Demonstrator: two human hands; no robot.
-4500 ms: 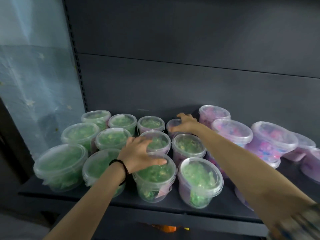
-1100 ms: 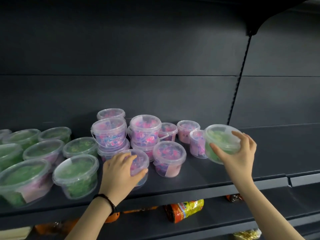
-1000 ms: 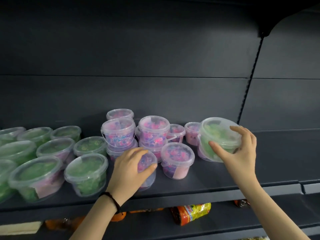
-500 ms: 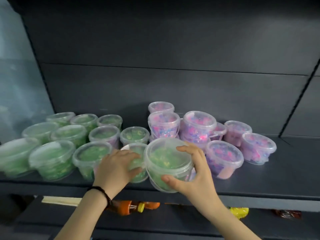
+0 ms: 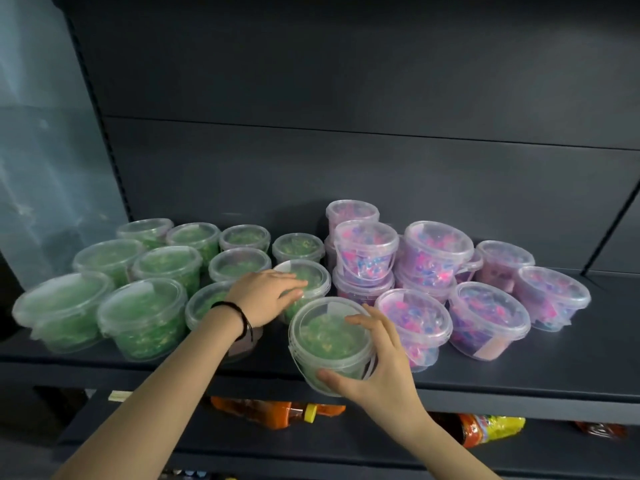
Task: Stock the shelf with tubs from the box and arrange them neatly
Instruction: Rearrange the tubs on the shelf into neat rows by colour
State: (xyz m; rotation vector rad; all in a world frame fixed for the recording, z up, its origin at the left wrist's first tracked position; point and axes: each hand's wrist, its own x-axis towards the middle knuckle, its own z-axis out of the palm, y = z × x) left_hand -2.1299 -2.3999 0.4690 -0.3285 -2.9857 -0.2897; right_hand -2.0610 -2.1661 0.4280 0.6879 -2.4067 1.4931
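Note:
A clear tub of green pieces [image 5: 329,336] stands at the front edge of the dark shelf [image 5: 519,379], between the green group and the pink group. My right hand [image 5: 372,372] wraps its right side, thumb low on the front wall and fingers over the lid rim. My left hand [image 5: 266,297] lies flat, fingers spread, on the lid of another green tub [image 5: 310,277] just behind it. Several green tubs [image 5: 145,317] fill the left of the shelf. Several pink-and-blue tubs [image 5: 488,313] fill the right, some stacked. No box is in view.
The shelf's back panel [image 5: 346,168] rises close behind the tubs. A perforated upright [image 5: 100,126] bounds the left side, with a pale wall beyond it. Bare shelf lies right of the pink tubs. A lower shelf holds an orange bottle [image 5: 277,412] and a yellow-red packet [image 5: 491,429].
My right hand has carried the green tub from the far right of the pink group leftward and set it at the shelf front. My left hand shifted from a pink tub onto a green tub's lid.

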